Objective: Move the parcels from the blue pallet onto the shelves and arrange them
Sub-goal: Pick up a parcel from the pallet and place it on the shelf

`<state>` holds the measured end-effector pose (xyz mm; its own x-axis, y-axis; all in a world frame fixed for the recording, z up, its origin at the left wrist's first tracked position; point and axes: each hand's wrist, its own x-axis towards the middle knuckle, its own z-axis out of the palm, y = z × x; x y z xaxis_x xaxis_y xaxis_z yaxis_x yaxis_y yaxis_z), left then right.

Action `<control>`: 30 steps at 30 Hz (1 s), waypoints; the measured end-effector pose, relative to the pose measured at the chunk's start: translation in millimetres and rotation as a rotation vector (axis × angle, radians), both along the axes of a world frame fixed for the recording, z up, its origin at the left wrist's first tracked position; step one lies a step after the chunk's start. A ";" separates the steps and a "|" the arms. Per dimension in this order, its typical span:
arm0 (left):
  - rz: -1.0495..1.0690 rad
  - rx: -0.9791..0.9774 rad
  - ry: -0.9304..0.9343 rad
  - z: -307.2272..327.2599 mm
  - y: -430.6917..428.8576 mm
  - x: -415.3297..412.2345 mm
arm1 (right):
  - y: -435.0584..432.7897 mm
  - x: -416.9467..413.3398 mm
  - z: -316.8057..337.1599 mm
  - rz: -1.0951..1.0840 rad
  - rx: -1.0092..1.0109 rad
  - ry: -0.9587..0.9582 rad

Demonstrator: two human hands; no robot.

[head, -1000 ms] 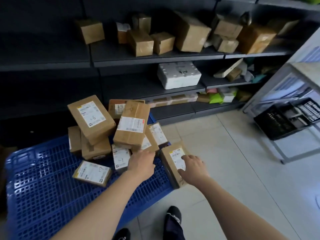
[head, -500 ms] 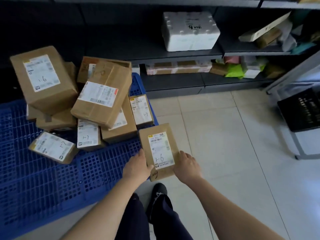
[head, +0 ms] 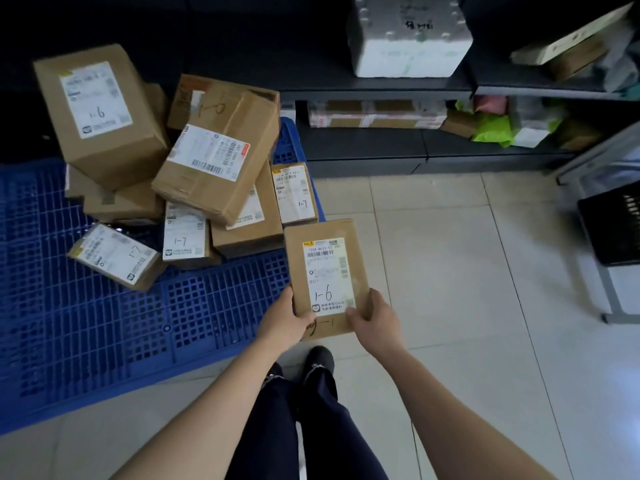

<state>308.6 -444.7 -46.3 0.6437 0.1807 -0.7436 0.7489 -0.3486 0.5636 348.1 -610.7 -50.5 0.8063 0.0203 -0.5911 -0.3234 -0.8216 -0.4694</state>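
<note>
Both hands grip one flat brown parcel (head: 325, 275) at frame centre: the left hand (head: 284, 322) curls round its lower left corner, the right hand (head: 375, 320) round its lower right, label marked "1-6" facing up. It is held at the right edge of the blue pallet (head: 104, 341), where a heap of parcels (head: 194, 168) fills the upper left. Dark shelves (head: 381, 147) with a white foam box (head: 408, 39) cross the top.
</note>
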 end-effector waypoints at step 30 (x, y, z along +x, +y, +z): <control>0.972 0.283 -0.701 231.8 103.4 -194.4 | 177.7 -104.4 215.7 0.529 0.712 -0.509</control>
<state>114.2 -341.4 185.5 0.3959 0.9062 -0.1484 0.3310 0.0099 0.9436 243.7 -433.0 165.3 0.7443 0.6591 0.1076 0.3737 -0.2776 -0.8850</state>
